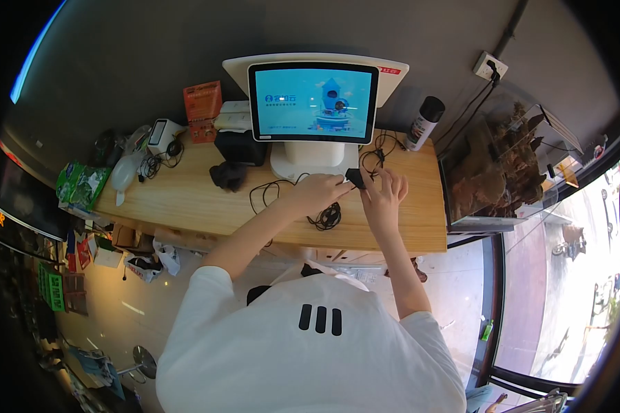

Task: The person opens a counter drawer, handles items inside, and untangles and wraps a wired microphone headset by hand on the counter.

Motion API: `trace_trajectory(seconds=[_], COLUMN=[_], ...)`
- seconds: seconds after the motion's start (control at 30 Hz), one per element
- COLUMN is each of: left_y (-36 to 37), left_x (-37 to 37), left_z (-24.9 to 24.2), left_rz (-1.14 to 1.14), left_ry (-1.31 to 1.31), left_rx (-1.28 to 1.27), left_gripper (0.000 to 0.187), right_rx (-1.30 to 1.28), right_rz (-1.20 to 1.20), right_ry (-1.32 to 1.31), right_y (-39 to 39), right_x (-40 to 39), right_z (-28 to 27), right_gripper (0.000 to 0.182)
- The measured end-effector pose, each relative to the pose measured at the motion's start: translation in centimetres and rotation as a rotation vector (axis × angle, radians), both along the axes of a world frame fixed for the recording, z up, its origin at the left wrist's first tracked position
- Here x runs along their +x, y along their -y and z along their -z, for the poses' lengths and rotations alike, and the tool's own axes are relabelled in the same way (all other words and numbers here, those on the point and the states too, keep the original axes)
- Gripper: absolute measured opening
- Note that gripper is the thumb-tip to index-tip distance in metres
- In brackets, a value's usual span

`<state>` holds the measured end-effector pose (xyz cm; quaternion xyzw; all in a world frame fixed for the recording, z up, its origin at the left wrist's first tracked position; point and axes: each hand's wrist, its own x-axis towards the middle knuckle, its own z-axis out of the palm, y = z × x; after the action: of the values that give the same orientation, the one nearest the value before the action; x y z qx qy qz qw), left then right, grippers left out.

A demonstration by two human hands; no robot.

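Note:
Over the front middle of the wooden desk, my left hand (319,193) is closed, its fingertips gripping a small black block (355,178). What kind of thing the block is, I cannot make out. From the other side, my right hand (384,198) meets the block with its thumb and index finger, while its other fingers are raised and spread. A coiled black cable (328,217) lies on the desk beneath my hands. Just behind them stands the white base of a touchscreen terminal (315,103), whose screen is lit blue.
On the desk (420,230) are a spray can (424,124), a black box (241,147), a dark crumpled item (228,177), an orange packet (203,110), a white device (164,136) and a green bag (83,182). A glass tank (496,165) stands to the right.

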<state>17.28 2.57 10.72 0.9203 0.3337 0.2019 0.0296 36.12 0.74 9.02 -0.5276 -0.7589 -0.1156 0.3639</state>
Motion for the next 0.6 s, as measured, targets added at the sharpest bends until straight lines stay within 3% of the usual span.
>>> trace_trajectory(seconds=[0.07, 0.23, 0.43, 0.5, 0.6], left_y=[0.0, 1.1, 0.2, -0.2, -1.3], left_x=[-0.3, -0.6, -1.5, -1.6, -1.9], left_z=[-0.7, -1.8, -2.5, -3.1, -3.1], left_rz=[0.05, 0.137, 0.205, 0.201, 0.18], left_ry=[-0.016, -0.001, 0.098, 0.131, 0.358], left_rx=[0.146, 0.192, 0.177, 0.177, -0.516], left_gripper=[0.015, 0.017, 0.021, 0.023, 0.022], right_rx=[0.089, 0.301, 0.234, 0.082, -0.028], right_rz=[0.028, 0.044, -0.061, -0.26, -0.424], right_ry=[0.076, 0.192, 0.256, 0.161, 0.0], right_y=[0.4, 1.1, 1.5, 1.2, 1.3], right_x=[0.2, 1.0, 1.4, 1.4, 0.9], right_z=[0.0, 1.1, 0.6, 0.5, -0.2], right_gripper=[0.043, 0.04, 0.042, 0.041, 0.044])
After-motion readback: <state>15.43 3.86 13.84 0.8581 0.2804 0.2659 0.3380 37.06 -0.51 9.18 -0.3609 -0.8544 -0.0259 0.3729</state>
